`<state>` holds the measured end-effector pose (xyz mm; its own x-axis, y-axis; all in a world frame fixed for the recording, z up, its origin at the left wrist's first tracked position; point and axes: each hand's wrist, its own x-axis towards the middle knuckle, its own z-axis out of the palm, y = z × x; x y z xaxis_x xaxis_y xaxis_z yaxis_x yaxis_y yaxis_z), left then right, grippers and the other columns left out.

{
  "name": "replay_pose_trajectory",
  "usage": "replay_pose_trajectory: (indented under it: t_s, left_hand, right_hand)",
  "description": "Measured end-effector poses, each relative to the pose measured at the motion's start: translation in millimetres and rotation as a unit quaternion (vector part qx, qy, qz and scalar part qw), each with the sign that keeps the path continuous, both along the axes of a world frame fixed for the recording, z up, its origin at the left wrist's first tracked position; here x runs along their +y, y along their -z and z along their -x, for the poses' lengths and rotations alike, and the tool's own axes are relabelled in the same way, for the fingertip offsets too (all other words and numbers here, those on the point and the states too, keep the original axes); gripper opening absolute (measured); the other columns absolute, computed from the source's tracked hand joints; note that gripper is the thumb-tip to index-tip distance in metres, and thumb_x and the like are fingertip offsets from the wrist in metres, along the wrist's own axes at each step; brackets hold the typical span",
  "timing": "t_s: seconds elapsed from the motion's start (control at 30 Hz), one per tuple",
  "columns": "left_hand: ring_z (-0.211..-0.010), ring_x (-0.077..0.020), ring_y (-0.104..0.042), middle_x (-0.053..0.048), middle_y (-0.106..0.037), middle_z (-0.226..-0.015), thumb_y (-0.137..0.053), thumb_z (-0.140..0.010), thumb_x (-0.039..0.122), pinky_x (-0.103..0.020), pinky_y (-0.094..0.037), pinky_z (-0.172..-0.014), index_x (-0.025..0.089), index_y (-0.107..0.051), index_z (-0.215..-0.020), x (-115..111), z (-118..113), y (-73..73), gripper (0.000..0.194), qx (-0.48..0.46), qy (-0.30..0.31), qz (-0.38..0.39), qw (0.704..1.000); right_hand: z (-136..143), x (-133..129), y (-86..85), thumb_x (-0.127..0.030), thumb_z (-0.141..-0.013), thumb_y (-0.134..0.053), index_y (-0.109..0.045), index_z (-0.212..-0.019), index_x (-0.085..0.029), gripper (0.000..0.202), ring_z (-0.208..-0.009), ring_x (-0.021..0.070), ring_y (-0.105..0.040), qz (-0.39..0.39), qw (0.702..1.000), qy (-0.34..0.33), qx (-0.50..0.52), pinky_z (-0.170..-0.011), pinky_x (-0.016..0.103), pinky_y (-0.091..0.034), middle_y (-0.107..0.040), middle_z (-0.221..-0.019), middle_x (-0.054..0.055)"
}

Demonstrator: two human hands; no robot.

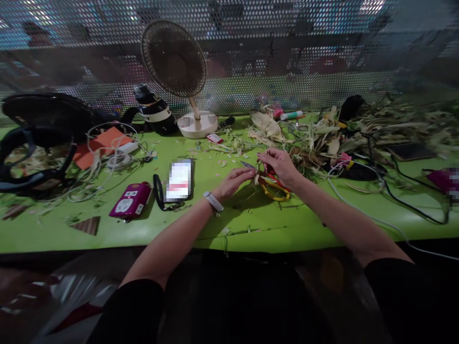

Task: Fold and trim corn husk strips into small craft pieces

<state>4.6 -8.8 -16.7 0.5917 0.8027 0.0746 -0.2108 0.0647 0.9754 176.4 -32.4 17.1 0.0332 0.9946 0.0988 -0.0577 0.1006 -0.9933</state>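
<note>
My left hand (235,181), with a pale watch band on its wrist, has its fingers pressed together on a small dry plant scrap (256,179). Close beside it, my right hand (281,167) is closed in a pinch, thumb against forefinger; whatever is between those tips is too small to name. Scissors with yellow and red handles (275,192) are beneath the two hands, and their blade pokes out at the upper left of the fingertips. Whether the right hand's lower fingers grip the scissors cannot be told.
Dry husks and leaves (315,136) heap up behind and right. A phone (178,180), a purple case (131,200), a desk fan (197,125) and a black bottle (157,112) stand left. Cables (387,222) cross the green table (265,239). A perforated screen (251,43) rises behind.
</note>
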Motion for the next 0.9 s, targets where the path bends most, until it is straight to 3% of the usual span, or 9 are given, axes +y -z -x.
replay_pose_trajectory:
  t_s: [0.07,0.17,0.2,0.27,0.37,0.43,0.6,0.77,0.9]
  left_hand:
    - [-0.078,-0.0143,-0.067,-0.004,-0.073,-0.08,-0.079,-0.068,0.053,-0.029,-0.051,-0.084,0.015,-0.072,-0.08,0.7,-2.1,-1.1,0.041,-0.008,0.025,0.016,1.0]
    - [-0.059,-0.0124,-0.064,-0.002,-0.069,-0.063,-0.075,-0.07,0.059,-0.025,-0.05,-0.063,0.015,-0.067,-0.072,0.4,-3.8,-5.6,0.045,0.0,0.011,0.047,0.999]
    - [-0.055,-0.0122,-0.063,-0.002,-0.068,-0.06,-0.075,-0.069,0.059,-0.024,-0.048,-0.058,0.015,-0.065,-0.071,0.3,-3.7,-7.1,0.045,0.006,0.0,0.058,0.998]
    - [-0.052,-0.0123,-0.062,-0.002,-0.067,-0.058,-0.076,-0.069,0.057,-0.023,-0.045,-0.052,0.014,-0.064,-0.068,0.4,-2.8,-9.2,0.045,0.02,-0.007,0.073,0.997]
    - [-0.05,-0.0124,-0.062,-0.003,-0.066,-0.056,-0.077,-0.067,0.055,-0.023,-0.046,-0.052,0.014,-0.062,-0.064,0.8,-0.9,-10.6,0.044,0.02,0.01,0.076,0.997]
    - [-0.048,-0.0107,-0.059,0.0,-0.061,-0.052,-0.079,-0.064,0.054,-0.023,-0.046,-0.052,0.015,-0.059,-0.059,1.4,-0.2,-10.7,0.045,0.004,0.009,0.069,0.998]
    - [-0.046,-0.0059,-0.05,0.007,-0.045,-0.049,-0.08,-0.064,0.05,-0.023,-0.048,-0.056,0.015,-0.051,-0.055,3.8,-0.3,-10.2,0.046,0.001,-0.004,0.048,0.999]
    - [-0.062,-0.0112,-0.065,0.002,-0.064,-0.067,-0.081,-0.062,0.056,-0.025,-0.052,-0.065,0.014,-0.062,-0.076,2.6,-1.2,-12.3,0.048,0.004,-0.038,0.045,0.998]
    - [-0.069,-0.014,-0.069,-0.003,-0.072,-0.076,-0.087,-0.054,0.053,-0.027,-0.053,-0.07,0.015,-0.061,-0.087,2.1,-1.5,-12.8,0.056,0.016,-0.024,0.064,0.998]
  right_hand:
    - [-3.0,4.5,5.9,-0.046,-0.073,-0.075,-0.052,-0.064,-0.02,0.036,-0.043,0.0073,-0.041,0.024,0.999,0.006,-0.023,-0.046,0.023,-0.035,-0.049,-0.049,-0.006]
    - [-10.9,10.7,10.0,-0.029,-0.072,-0.07,-0.06,-0.085,-0.02,0.019,-0.066,0.0141,-0.057,-0.012,0.992,0.091,-0.087,-0.063,0.028,-0.048,-0.064,-0.073,0.0]
    - [-13.8,11.7,9.1,-0.023,-0.069,-0.07,-0.061,-0.094,-0.021,0.026,-0.081,0.0165,-0.061,-0.055,0.983,0.135,-0.112,-0.074,0.031,-0.05,-0.068,-0.087,0.003]
    - [-18.7,11.3,4.5,-0.019,-0.069,-0.065,-0.063,-0.105,-0.022,0.036,-0.106,0.0203,-0.06,-0.117,0.974,0.12,-0.15,-0.093,0.036,-0.048,-0.067,-0.114,0.005]
    - [-19.8,4.4,-4.8,-0.025,-0.079,-0.052,-0.068,-0.094,-0.019,0.022,-0.098,0.021,-0.064,-0.073,0.986,-0.043,-0.145,-0.092,0.039,-0.049,-0.071,-0.1,0.006]
    - [-16.5,-1.8,-8.4,-0.032,-0.083,-0.053,-0.068,-0.087,-0.018,0.021,-0.086,0.0193,-0.064,-0.054,0.979,-0.101,-0.168,-0.084,0.036,-0.049,-0.07,-0.087,0.005]
    - [-6.6,-9.0,-4.5,-0.036,-0.08,-0.061,-0.061,-0.076,-0.017,0.02,-0.067,0.0135,-0.052,-0.138,0.947,-0.081,-0.277,-0.067,0.028,-0.041,-0.06,-0.07,0.0]
    - [-4.1,-6.8,3.1,-0.033,-0.083,-0.057,-0.056,-0.073,-0.019,0.017,-0.064,0.0126,-0.046,-0.173,0.951,-0.009,-0.256,-0.064,0.027,-0.037,-0.053,-0.066,-0.002]
    - [-4.4,-5.7,4.7,-0.039,-0.085,-0.06,-0.057,-0.074,-0.02,0.022,-0.062,0.0124,-0.045,-0.153,0.965,0.02,-0.214,-0.062,0.027,-0.036,-0.052,-0.066,-0.002]
